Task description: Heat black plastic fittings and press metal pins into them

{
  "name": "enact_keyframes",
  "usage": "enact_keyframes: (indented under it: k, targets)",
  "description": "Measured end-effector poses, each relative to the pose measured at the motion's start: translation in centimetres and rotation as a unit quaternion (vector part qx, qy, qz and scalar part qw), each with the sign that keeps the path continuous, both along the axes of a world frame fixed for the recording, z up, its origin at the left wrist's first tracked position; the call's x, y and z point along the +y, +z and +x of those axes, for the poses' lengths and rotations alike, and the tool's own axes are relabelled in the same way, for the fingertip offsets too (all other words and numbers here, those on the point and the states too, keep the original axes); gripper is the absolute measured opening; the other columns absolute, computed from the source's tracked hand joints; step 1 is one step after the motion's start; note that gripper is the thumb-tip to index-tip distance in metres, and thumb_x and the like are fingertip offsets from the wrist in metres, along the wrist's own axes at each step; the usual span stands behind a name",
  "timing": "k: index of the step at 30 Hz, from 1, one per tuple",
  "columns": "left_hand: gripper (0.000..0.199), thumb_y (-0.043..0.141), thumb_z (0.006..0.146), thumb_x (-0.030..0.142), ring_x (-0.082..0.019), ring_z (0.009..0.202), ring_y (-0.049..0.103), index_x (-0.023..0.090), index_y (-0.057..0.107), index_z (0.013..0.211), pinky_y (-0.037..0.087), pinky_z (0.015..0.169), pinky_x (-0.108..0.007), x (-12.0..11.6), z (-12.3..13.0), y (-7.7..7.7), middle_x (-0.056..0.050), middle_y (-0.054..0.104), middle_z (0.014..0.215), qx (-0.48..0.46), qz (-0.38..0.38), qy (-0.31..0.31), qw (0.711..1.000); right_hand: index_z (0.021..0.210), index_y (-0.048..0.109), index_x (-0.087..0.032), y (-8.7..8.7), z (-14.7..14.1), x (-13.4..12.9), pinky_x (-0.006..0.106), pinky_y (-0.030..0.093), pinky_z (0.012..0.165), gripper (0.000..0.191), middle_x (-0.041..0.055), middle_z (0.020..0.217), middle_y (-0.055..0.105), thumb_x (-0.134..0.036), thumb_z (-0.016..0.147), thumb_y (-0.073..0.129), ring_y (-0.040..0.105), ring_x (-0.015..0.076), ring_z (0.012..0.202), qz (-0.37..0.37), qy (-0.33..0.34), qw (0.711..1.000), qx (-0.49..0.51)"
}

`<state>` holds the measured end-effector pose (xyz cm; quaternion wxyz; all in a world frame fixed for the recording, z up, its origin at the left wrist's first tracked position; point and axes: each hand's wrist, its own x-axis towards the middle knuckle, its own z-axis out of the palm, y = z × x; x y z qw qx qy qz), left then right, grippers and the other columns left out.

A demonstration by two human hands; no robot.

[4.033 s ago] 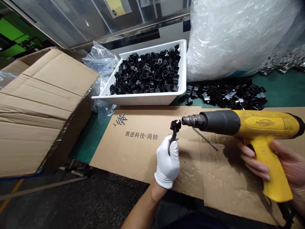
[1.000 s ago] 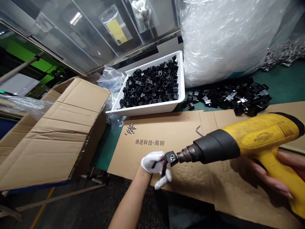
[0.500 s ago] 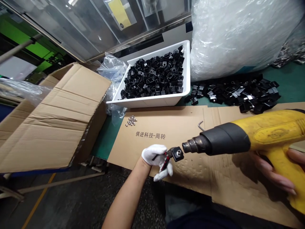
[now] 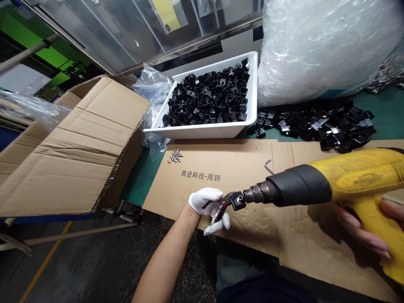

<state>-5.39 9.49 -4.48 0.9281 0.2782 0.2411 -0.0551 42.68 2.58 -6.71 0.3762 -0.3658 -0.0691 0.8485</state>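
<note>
My left hand (image 4: 208, 206), in a white glove, is shut around a pair of pliers (image 4: 220, 211) with dark and red handles. The pliers' jaws grip a small black plastic part (image 4: 236, 200) with a round metal-ringed hole. My bare right hand (image 4: 362, 223) holds a yellow and black heat gun (image 4: 356, 181) by its yellow handle. Its scorched metal nozzle (image 4: 255, 195) points left, and no gap shows between its tip and the black part.
A cardboard sheet (image 4: 227, 162) with printed characters lies under my hands, holding small steel pieces (image 4: 175, 155) and an L-shaped hex key (image 4: 268, 165). Behind stand a white tub (image 4: 202, 132) of black parts and a loose pile (image 4: 315, 124). A cardboard box (image 4: 78, 147) stands left.
The pliers have turned from upright to sideways, and my left hand is lower in view. The heat gun's nozzle has closed in from a small gap to the black part.
</note>
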Motion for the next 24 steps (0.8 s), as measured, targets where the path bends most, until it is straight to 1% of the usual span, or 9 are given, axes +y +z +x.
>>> enact_keyframes:
  k: [2, 3, 8, 10, 13, 15, 18, 20, 24]
  targets:
    - [0.079, 0.034, 0.085, 0.073, -0.031, 0.037, 0.057, 0.006, 0.077, 0.084, 0.045, 0.044, -0.042, -0.01, 0.04, 0.04, -0.019, 0.064, 0.05, 0.008, -0.004, -0.004, 1.0, 0.098, 0.079, -0.012, 0.13, -0.02, 0.11, 0.038, 0.052, 0.035, 0.043, 0.0266, 0.082, 0.071, -0.049, 0.077, 0.07, 0.053, 0.0216, 0.039, 0.01, 0.046, 0.999, -0.008]
    - [0.079, 0.036, 0.084, 0.074, -0.031, 0.037, 0.057, 0.007, 0.077, 0.084, 0.045, 0.044, -0.042, -0.02, 0.07, 0.07, -0.018, 0.064, 0.05, 0.008, -0.004, -0.006, 1.0, 0.097, 0.079, -0.012, 0.21, -0.06, 0.17, 0.037, 0.053, 0.036, 0.046, 0.0257, 0.082, 0.071, -0.052, 0.076, 0.07, 0.052, 0.0203, 0.04, 0.016, 0.058, 0.998, -0.015]
    - [0.078, 0.042, 0.078, 0.077, -0.031, 0.036, 0.055, 0.008, 0.078, 0.084, 0.043, 0.041, -0.041, 0.01, 0.27, 0.25, -0.017, 0.064, 0.049, -0.004, 0.0, -0.01, 1.0, 0.091, 0.079, -0.012, 0.48, -0.27, 0.32, 0.036, 0.052, 0.037, 0.05, 0.0238, 0.079, 0.069, -0.058, 0.076, 0.068, 0.05, 0.0191, 0.041, 0.033, 0.074, 0.996, -0.034]
    - [0.078, 0.041, 0.078, 0.077, -0.031, 0.036, 0.056, 0.008, 0.078, 0.083, 0.044, 0.041, -0.041, 0.07, 0.3, 0.32, -0.016, 0.064, 0.049, 0.001, -0.003, -0.016, 1.0, 0.092, 0.079, -0.012, 0.41, -0.24, 0.3, 0.036, 0.051, 0.038, 0.05, 0.0217, 0.072, 0.067, -0.058, 0.077, 0.067, 0.051, 0.0206, 0.042, 0.034, 0.078, 0.996, -0.031]
    - [0.08, 0.035, 0.082, 0.077, -0.03, 0.038, 0.058, 0.008, 0.077, 0.083, 0.045, 0.044, -0.041, 0.13, 0.26, 0.36, -0.016, 0.063, 0.049, 0.017, -0.006, -0.025, 1.0, 0.094, 0.08, -0.011, 0.26, -0.04, 0.28, 0.036, 0.052, 0.038, 0.051, 0.0157, 0.055, 0.059, -0.057, 0.079, 0.064, 0.05, 0.0223, 0.041, 0.038, 0.087, 0.995, -0.016]
    - [0.082, 0.031, 0.084, 0.077, -0.03, 0.038, 0.058, 0.008, 0.077, 0.085, 0.046, 0.044, -0.041, 0.12, 0.23, 0.32, -0.016, 0.063, 0.049, 0.022, -0.008, -0.029, 0.999, 0.095, 0.08, -0.011, 0.25, 0.07, 0.3, 0.036, 0.052, 0.039, 0.052, 0.0145, 0.051, 0.056, -0.057, 0.08, 0.063, 0.05, 0.0229, 0.041, 0.041, 0.089, 0.995, -0.013]
    - [0.08, 0.033, 0.083, 0.077, -0.03, 0.038, 0.058, 0.01, 0.077, 0.082, 0.046, 0.043, -0.041, 0.06, 0.25, 0.24, -0.017, 0.065, 0.051, 0.017, -0.006, -0.023, 1.0, 0.094, 0.079, -0.01, 0.47, -0.05, 0.42, 0.036, 0.052, 0.039, 0.051, 0.015, 0.052, 0.056, -0.056, 0.08, 0.063, 0.052, 0.0237, 0.043, 0.046, 0.086, 0.995, -0.021]
    - [0.076, 0.037, 0.081, 0.075, -0.031, 0.037, 0.057, 0.01, 0.077, 0.08, 0.045, 0.041, -0.041, 0.01, 0.31, 0.23, -0.018, 0.067, 0.052, 0.014, 0.0, -0.01, 1.0, 0.092, 0.079, -0.012, 0.7, -0.27, 0.52, 0.036, 0.05, 0.038, 0.048, 0.0151, 0.055, 0.058, -0.056, 0.08, 0.065, 0.051, 0.0224, 0.041, 0.05, 0.081, 0.995, -0.027]
    - [0.074, 0.038, 0.083, 0.07, -0.032, 0.037, 0.057, 0.007, 0.078, 0.08, 0.043, 0.041, -0.042, 0.0, 0.38, 0.33, -0.019, 0.065, 0.05, 0.006, -0.001, 0.002, 1.0, 0.089, 0.078, -0.014, 1.02, -0.59, 0.65, 0.035, 0.049, 0.036, 0.047, 0.0224, 0.078, 0.067, -0.058, 0.079, 0.065, 0.049, 0.0187, 0.042, 0.044, 0.078, 0.995, -0.03]
